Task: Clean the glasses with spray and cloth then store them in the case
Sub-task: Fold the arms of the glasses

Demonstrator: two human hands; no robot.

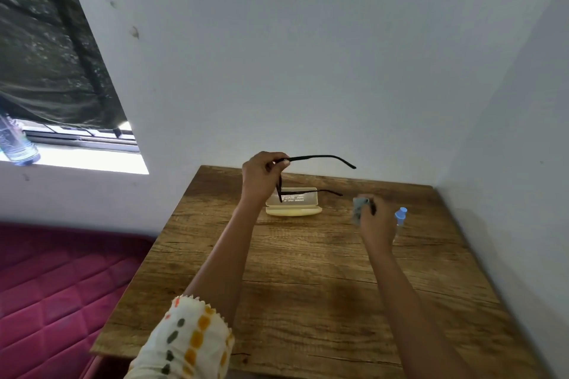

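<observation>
Near the table's far edge, my left hand pinches the glasses by one corner; my right hand grips the cloth. Hard wiping could twist them.

Head-worn view, downward over table

wooden table | yellow case far side | blue-capped spray bottle right

We cannot read the print on the case beside our left hand; our right hand partly covers the spray bottle.
</observation>
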